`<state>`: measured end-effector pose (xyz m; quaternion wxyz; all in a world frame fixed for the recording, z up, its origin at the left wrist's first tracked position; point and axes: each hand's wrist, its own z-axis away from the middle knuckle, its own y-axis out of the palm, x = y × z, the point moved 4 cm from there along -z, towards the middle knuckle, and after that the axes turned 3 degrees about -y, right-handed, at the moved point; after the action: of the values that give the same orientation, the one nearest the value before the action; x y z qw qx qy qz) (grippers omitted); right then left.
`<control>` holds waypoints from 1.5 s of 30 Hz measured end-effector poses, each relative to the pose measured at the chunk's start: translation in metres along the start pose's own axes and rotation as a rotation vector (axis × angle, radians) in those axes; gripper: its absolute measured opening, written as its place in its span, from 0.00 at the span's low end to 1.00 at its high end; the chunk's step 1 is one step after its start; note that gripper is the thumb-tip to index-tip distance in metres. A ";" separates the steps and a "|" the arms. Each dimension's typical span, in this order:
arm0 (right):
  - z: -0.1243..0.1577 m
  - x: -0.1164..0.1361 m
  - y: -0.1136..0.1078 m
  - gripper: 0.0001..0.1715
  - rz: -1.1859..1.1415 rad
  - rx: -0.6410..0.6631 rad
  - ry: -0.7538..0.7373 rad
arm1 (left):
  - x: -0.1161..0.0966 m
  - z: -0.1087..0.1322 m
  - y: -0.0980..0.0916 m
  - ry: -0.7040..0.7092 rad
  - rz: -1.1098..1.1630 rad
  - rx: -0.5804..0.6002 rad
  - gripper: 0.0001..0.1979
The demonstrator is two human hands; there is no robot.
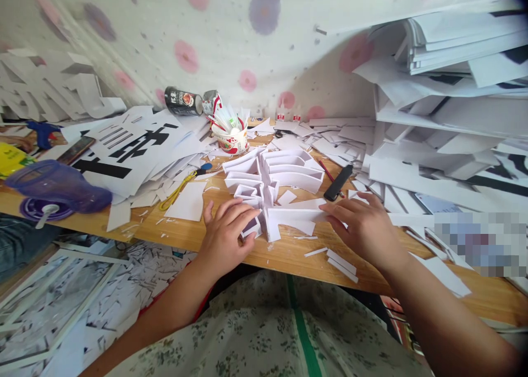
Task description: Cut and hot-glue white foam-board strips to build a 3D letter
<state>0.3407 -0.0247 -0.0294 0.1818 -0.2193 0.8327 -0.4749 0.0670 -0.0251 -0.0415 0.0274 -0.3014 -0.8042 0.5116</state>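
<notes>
In the middle of the table stands a white foam-board structure (267,173) with thin upright walls that form curved compartments. My left hand (226,234) lies over its near left corner, fingers bent across the walls and thumb at the near side, steadying it. From the structure's near right part a white strip (297,214) runs sideways on edge. My right hand (361,225) pinches the strip's right end between thumb and fingers. A small loose offcut (287,197) rests between the walls. Just beyond my right hand is a black cutter-like tool (338,183).
Behind the structure stands a paper tub (233,140) full of white strips. A yellow-handled tool (178,192), a purple jug (58,184) and printed sheets (127,146) are at left. Tall stacks of white board (445,102) rise at right. Offcuts (342,264) lie near the table edge.
</notes>
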 end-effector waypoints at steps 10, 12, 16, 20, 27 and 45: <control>0.007 0.004 0.010 0.12 -0.054 0.075 0.020 | 0.001 0.009 0.006 0.055 -0.023 -0.042 0.21; 0.008 0.004 0.010 0.12 -0.066 0.064 0.030 | 0.001 0.012 0.006 0.063 -0.023 -0.055 0.23; 0.009 0.005 0.009 0.13 -0.081 0.065 0.036 | -0.002 0.014 0.000 0.083 -0.013 -0.134 0.24; 0.012 0.004 0.003 0.12 -0.081 0.027 0.029 | -0.006 0.012 -0.002 0.097 -0.051 -0.096 0.20; 0.024 0.004 -0.007 0.12 -0.117 0.084 -0.011 | -0.012 0.011 0.001 0.168 -0.035 -0.096 0.17; 0.028 0.004 -0.002 0.12 -0.209 0.133 -0.031 | -0.014 0.013 0.008 0.179 0.040 -0.070 0.21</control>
<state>0.3523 -0.0473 -0.0412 0.1583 -0.2996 0.7692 -0.5417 0.0779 -0.0404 -0.0506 0.0783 -0.3628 -0.8096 0.4547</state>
